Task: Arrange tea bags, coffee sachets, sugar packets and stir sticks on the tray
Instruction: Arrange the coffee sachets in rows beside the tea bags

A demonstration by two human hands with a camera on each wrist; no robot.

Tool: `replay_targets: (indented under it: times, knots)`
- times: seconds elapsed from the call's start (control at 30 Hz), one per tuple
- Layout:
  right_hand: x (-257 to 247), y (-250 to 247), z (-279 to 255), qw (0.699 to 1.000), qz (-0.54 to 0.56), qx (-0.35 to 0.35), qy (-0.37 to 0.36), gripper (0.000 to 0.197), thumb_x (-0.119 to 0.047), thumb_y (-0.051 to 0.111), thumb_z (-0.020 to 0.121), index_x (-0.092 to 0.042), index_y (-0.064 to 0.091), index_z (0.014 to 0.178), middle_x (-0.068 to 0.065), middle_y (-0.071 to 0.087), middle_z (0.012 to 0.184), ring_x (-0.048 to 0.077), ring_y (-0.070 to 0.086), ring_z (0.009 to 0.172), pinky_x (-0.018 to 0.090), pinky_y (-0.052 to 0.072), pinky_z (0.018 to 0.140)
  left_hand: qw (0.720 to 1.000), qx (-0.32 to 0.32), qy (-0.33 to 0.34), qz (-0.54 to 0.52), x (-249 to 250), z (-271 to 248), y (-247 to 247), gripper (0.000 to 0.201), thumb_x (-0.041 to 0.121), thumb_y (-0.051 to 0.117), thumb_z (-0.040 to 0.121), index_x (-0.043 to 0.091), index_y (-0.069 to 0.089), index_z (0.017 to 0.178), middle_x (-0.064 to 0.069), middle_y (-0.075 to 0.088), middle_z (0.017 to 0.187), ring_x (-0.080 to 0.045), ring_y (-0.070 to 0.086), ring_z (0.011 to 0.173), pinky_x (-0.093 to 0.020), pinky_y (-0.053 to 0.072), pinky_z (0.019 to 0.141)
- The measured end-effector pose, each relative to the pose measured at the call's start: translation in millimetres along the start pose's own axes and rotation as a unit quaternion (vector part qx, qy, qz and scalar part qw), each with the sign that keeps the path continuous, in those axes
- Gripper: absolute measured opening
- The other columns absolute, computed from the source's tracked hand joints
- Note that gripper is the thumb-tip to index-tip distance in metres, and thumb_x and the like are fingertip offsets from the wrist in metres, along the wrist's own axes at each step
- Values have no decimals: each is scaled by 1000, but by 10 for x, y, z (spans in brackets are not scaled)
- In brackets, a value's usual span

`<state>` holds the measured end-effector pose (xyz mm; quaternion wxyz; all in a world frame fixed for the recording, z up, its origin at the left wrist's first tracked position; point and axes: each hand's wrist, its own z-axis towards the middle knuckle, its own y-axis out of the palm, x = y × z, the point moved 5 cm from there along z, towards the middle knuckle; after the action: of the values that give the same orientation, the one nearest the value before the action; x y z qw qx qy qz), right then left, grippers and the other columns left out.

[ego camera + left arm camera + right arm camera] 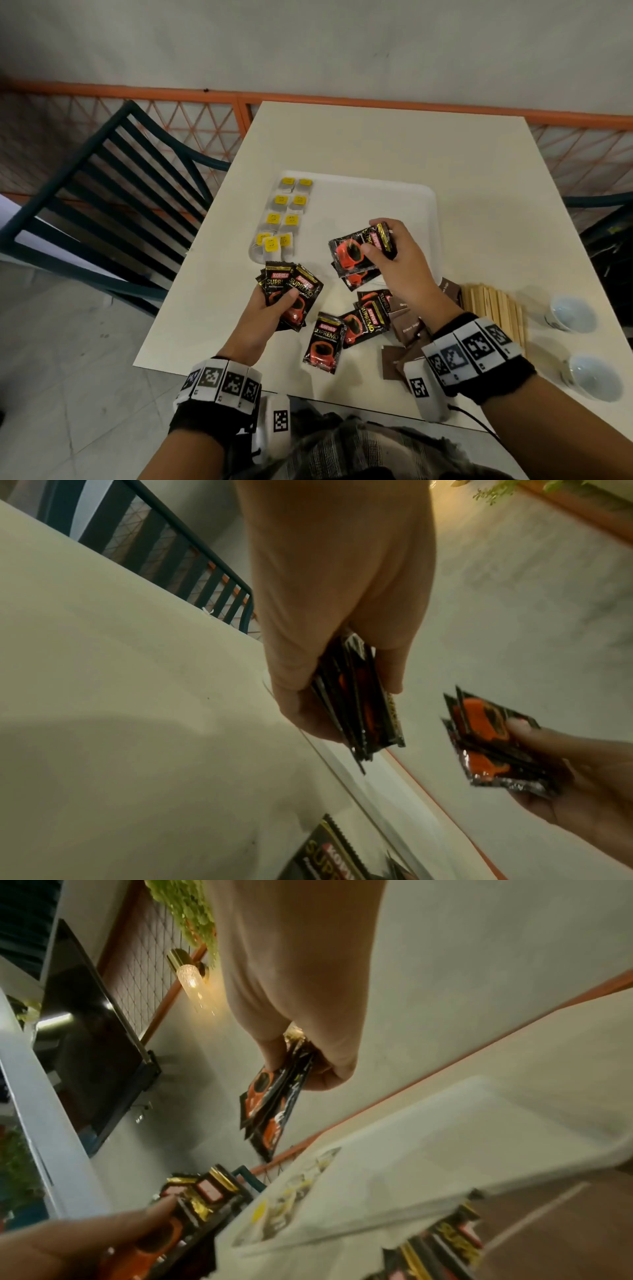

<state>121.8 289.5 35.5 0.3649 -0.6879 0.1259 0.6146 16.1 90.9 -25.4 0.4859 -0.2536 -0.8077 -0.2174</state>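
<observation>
Loose black-and-red foil coffee sachets [322, 342] litter the counter [376, 144]; both hands, left [274, 305] and right [394, 260], clutch stacks, gathering them tidy for the white plastic tray [394, 198].

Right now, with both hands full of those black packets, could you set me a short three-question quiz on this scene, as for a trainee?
1. True or false: the tea bags already lie on the white tray.
2. What does the left hand hold?
A. stir sticks
B. coffee sachets
C. sugar packets
3. Fill in: the wooden stir sticks lie on the ___, beside the right hand.

Key:
1. True, in two columns at its left end.
2. B, a fanned bunch of coffee sachets.
3. Table.
</observation>
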Motion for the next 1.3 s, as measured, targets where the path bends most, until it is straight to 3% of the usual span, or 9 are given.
replay_targets:
  times: [0.2, 0.3, 0.4, 0.6, 0.77, 0.87, 0.97, 1.1, 1.3]
  knots:
    - [-288, 324, -110, 980, -11, -199, 0, 46, -17, 60, 87, -23, 45, 131, -14, 55, 102, -3, 55, 89, -2, 41, 71, 994, -93, -19, -61, 114, -23, 201, 26, 14, 43, 96, 19, 50, 121, -8, 66, 111, -20, 68, 93, -30, 56, 67]
    - [-334, 425, -160, 969, -43, -245, -2, 52, -19, 61, 87, -22, 41, 135, -6, 56, 116, 3, 56, 99, 7, 44, 84, 981, -143, -57, -118, 161, -70, 254, 37, 31, 38, 95, 17, 49, 128, -8, 67, 115, -21, 68, 100, -32, 57, 70]
    - [-395, 454, -150, 965, -73, -253, -15, 56, -21, 61, 87, -21, 38, 139, 4, 50, 124, 13, 51, 112, 20, 39, 96, 968, -172, -96, -157, 193, -115, 264, 54, 44, 44, 88, 13, 49, 133, -16, 64, 121, -32, 63, 107, -43, 56, 82]
    - [-459, 529, -74, 957, -89, -275, -27, 58, -21, 61, 87, -24, 36, 140, -3, 37, 111, 9, 43, 108, 8, 39, 84, 923, -270, -112, -251, 343, -115, 288, 68, 49, 71, 68, 7, 62, 120, -22, 62, 119, -45, 59, 106, -57, 44, 94]
    - [-476, 615, -43, 944, -139, -296, -29, 67, -23, 61, 87, -31, 26, 144, -4, 28, 125, 13, 27, 120, 29, 58, 77, 946, -255, -98, -176, 405, 42, 287, 48, 34, 78, 66, 8, 70, 105, -18, 70, 102, -33, 68, 90, -43, 56, 80]
    - [-453, 655, 28, 943, -197, -265, -55, 72, -27, 59, 88, -31, 16, 146, 1, 22, 143, 19, 19, 134, 33, 29, 111, 966, -195, -94, -141, 407, 180, 197, 37, 24, 61, 74, 8, 64, 107, -12, 70, 93, -24, 69, 79, -32, 57, 65]
    - [-511, 741, 40, 948, -152, -271, -70, 83, -29, 63, 85, -36, 7, 145, -1, 10, 149, 18, 10, 140, 33, 19, 115, 976, -165, -77, -123, 434, 287, 159, 41, 15, 59, 76, 8, 56, 116, -11, 69, 93, -20, 68, 76, -30, 56, 58]
    - [-518, 925, 20, 893, -298, -325, -93, 129, -51, 81, 56, -46, -17, 139, -7, -11, 152, 17, -7, 141, 40, 20, 111, 977, -179, -72, -86, 540, 393, 176, 34, 6, 52, 88, 12, 53, 121, -15, 68, 96, -26, 69, 83, -32, 56, 60]
    - [-513, 1059, 253, 905, -320, -245, -132, 104, -39, 77, 59, -38, 14, 142, 2, 16, 140, 21, 21, 128, 34, 39, 102, 958, -237, -139, -79, 692, 547, 92, 47, 23, 65, 72, 10, 59, 117, -11, 70, 95, -21, 69, 86, -30, 55, 64]
